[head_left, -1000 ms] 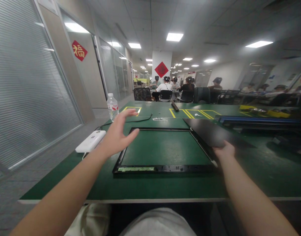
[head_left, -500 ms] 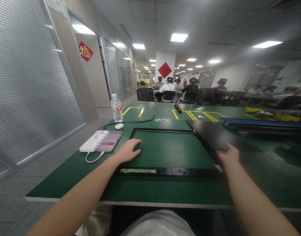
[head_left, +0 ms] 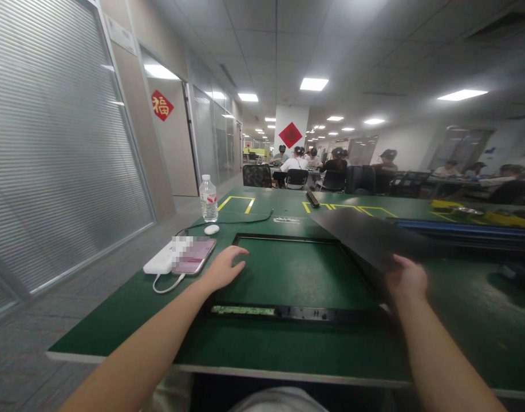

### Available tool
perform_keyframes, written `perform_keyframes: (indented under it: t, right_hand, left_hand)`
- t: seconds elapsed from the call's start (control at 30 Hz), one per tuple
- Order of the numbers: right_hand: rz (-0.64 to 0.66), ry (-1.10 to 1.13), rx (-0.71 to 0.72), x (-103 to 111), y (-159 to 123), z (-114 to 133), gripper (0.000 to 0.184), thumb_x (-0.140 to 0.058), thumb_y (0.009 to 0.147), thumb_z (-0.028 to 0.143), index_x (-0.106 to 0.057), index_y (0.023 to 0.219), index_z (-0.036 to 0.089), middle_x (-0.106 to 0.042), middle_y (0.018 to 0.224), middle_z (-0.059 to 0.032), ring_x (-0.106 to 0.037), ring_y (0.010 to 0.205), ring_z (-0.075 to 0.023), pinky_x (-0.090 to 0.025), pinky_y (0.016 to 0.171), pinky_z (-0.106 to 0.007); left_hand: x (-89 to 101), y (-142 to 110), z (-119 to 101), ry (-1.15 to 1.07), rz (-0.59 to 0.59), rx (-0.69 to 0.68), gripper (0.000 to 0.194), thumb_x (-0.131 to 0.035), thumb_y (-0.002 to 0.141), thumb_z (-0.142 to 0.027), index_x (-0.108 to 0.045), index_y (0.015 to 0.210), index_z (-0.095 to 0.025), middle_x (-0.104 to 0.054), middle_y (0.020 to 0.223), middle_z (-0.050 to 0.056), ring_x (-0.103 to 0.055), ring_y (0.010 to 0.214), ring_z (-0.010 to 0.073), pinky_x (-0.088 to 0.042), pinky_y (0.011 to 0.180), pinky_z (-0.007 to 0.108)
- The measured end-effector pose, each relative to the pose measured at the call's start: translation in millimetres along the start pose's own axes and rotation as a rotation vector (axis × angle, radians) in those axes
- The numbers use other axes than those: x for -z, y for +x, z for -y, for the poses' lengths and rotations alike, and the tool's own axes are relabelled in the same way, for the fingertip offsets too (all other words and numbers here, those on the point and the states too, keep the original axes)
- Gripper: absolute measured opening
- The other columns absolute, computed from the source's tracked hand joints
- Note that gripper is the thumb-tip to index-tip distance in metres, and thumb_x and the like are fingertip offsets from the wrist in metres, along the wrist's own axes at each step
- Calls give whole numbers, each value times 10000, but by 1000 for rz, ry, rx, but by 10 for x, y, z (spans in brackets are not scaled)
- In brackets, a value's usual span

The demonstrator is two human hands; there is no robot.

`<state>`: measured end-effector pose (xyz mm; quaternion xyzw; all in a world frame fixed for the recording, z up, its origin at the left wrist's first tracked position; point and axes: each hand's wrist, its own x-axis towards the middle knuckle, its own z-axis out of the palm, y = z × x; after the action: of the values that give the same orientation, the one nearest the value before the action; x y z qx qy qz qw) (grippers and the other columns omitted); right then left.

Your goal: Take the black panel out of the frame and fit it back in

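A black rectangular frame [head_left: 288, 312] lies flat on the green table [head_left: 253, 343] in front of me. My left hand [head_left: 222, 269] rests on the frame's left edge, fingers curled down over it. My right hand [head_left: 406, 279] grips the near edge of a dark flat panel [head_left: 365, 236], which is tilted up above the frame's right side. The right hand is a little blurred.
Left of the frame lie a phone [head_left: 195, 255] on a white power bank [head_left: 159, 263], a white mouse [head_left: 211, 229], a water bottle [head_left: 208, 198] and a black cable [head_left: 240, 220]. Yellow tape marks [head_left: 331, 206] cross the far table. Several seated people [head_left: 294, 166] work at tables behind. A glass wall runs along the left.
My left hand came down from the air onto the frame's left edge. My right hand has lifted the dark panel higher and tilted it more.
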<state>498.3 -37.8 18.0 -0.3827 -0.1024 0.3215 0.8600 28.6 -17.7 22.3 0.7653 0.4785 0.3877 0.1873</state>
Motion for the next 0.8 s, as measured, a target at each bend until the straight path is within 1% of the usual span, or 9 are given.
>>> perform_keyframes:
  t: [0.1,0.23,0.3,0.37,0.43,0.53,0.6,0.7,0.8]
  right_hand:
    - [44,1,-84,-63,-137,61,238,-600,617,35,-567,807,173,-660,791,-11,-662,672,-165,-601,593,-302]
    - [97,35,-198,-59,-168,67,214,-560,643,105,-613,840,171,-671,793,-33,-676,710,-190,-615,645,-345]
    - [162,22,-234,-36,-155,48,233,-556,660,147,-632,878,179,-686,823,-42,-686,751,-212,-621,687,-388]
    - [210,-4,-265,-19,-153,35,249,-556,666,173,-641,899,185,-694,833,-48,-690,766,-228,-621,708,-420]
    - [243,-42,-295,-13,-163,34,249,-561,665,177,-645,899,183,-701,831,-54,-689,747,-234,-621,707,-437]
    - [246,-91,-295,-14,-173,41,214,-573,660,158,-648,858,186,-700,778,-46,-675,677,-221,-619,681,-427]
    - [235,-118,-283,-15,-174,37,176,-579,662,145,-645,819,188,-687,724,-36,-664,632,-211,-617,666,-415]
    - [273,-163,-329,-28,-195,20,138,-593,668,142,-645,790,176,-689,709,-46,-661,593,-210,-612,650,-410]
    - [377,-217,-434,-63,-269,14,157,-617,649,123,-655,794,170,-687,679,-48,-663,576,-215,-607,658,-403]
  left_hand:
    - [-10,45,18,-215,-69,120,326,-657,766,-401,-695,1031,-214,-709,1136,108,-645,1091,303,-464,1027,474]
    - [-4,90,15,-660,-141,361,438,-709,762,-464,-646,1104,-197,-704,1176,120,-661,1106,266,-478,1011,422]
    - [29,92,-18,-858,-165,455,429,-703,788,-441,-633,1120,-178,-707,1166,138,-693,1040,238,-498,981,393]
    - [80,84,-68,-1008,-140,506,365,-675,827,-382,-633,1112,-158,-720,1124,145,-713,988,226,-522,941,365]
    - [137,75,-118,-1112,-101,541,281,-661,843,-296,-640,1084,-154,-744,1035,120,-725,937,211,-547,889,328]
    - [212,68,-160,-1201,-79,542,186,-628,848,-222,-674,1012,-145,-751,866,64,-713,729,162,-578,741,276]
    - [244,68,-160,-1209,-27,557,210,-610,858,-254,-698,1012,-140,-751,819,57,-684,621,157,-566,603,264]
    - [269,75,-137,-1175,37,593,270,-614,847,-295,-722,1031,-128,-760,824,77,-706,645,210,-564,569,300]
    - [294,92,-117,-1142,15,589,278,-660,780,-201,-728,1041,-134,-769,844,73,-719,667,219,-565,579,293]
